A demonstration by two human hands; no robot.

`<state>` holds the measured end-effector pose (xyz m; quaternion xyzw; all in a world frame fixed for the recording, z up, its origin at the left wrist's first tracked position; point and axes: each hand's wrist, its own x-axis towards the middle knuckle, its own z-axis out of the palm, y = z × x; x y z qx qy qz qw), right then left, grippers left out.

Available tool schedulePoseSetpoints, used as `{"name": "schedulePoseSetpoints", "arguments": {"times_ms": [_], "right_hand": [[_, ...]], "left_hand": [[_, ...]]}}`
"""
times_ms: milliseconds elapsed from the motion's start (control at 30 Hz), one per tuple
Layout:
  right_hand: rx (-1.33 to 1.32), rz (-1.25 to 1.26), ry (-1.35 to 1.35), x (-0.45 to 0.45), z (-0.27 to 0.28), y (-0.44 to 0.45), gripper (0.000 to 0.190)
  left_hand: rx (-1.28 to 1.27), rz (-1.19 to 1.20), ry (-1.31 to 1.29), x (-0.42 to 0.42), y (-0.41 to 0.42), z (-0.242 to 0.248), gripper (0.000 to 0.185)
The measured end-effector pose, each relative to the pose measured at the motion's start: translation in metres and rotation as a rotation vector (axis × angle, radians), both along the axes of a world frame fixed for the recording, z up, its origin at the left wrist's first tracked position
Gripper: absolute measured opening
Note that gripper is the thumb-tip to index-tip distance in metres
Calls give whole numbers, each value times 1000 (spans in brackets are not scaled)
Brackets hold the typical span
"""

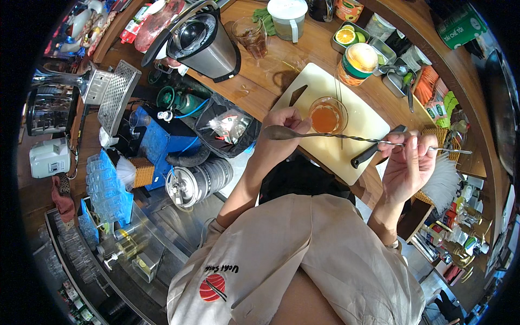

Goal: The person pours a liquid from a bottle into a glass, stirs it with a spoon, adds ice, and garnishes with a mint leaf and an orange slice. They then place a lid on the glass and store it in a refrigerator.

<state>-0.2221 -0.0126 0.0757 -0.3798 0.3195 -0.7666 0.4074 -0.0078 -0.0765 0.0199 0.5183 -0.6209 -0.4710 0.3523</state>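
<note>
My right hand (410, 166) grips the twisted shaft of a metal bar spoon (353, 138) held level above the cutting board. The spoon's bowl (280, 132) crosses in front of my left hand (282, 126). That hand has curled fingers at the left side of a glass (344, 107) of orange-amber liquid; whether it grips the glass I cannot tell. The glass is over a white cutting board (365, 120). A thin straight rod (336, 83) runs across the glass. A black-handled knife (361, 156) lies at the board's right edge, near my right hand.
A lidded orange-and-green cup (357, 65) stands behind the board. Metal trays hold cut citrus (347, 35) and utensils (407, 83). A steel juicer (207, 48), a glass of dark drink (254, 42) and a white-lidded pitcher (287, 20) stand farther left. A lined bin (227, 130) sits below.
</note>
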Motion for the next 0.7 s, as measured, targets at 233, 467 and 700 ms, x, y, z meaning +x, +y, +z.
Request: {"name": "schedulePoseSetpoints", "arguments": {"times_ms": [233, 467, 700], "right_hand": [[-8, 12, -6, 0, 3, 1, 13], [-47, 23, 14, 0, 0, -1, 13], [-76, 36, 22, -1, 2, -1, 13]], "left_hand": [[32, -7, 50, 0, -2, -1, 28], [56, -33, 98, 1, -3, -2, 28], [39, -20, 95, 0, -4, 5, 27]]}}
